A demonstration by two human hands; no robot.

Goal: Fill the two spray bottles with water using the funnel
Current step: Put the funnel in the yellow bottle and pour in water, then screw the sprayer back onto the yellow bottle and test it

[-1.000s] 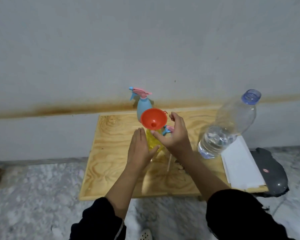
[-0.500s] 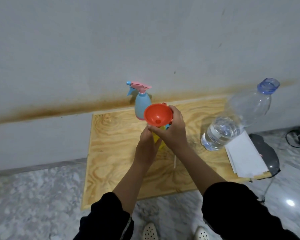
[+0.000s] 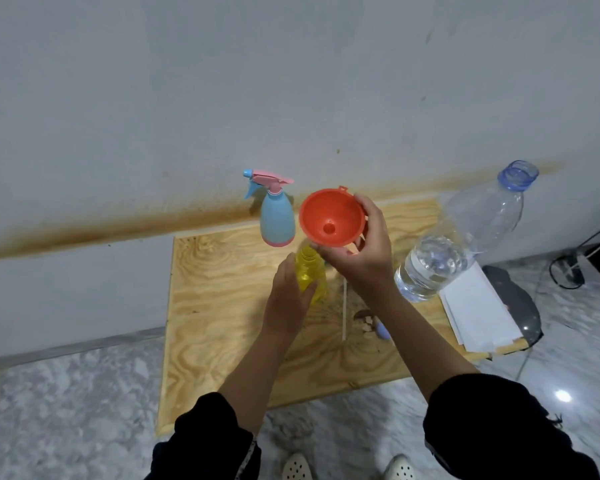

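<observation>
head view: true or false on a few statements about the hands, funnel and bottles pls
1. The right hand holds the orange funnel. True.
2. The left hand grips the blue spray bottle. False: it grips the yellow bottle; the blue one stands untouched by the wall.
3. The clear water bottle is capped. False: its mouth is open.
4. The blue spray bottle has its pink trigger head on. True.
</observation>
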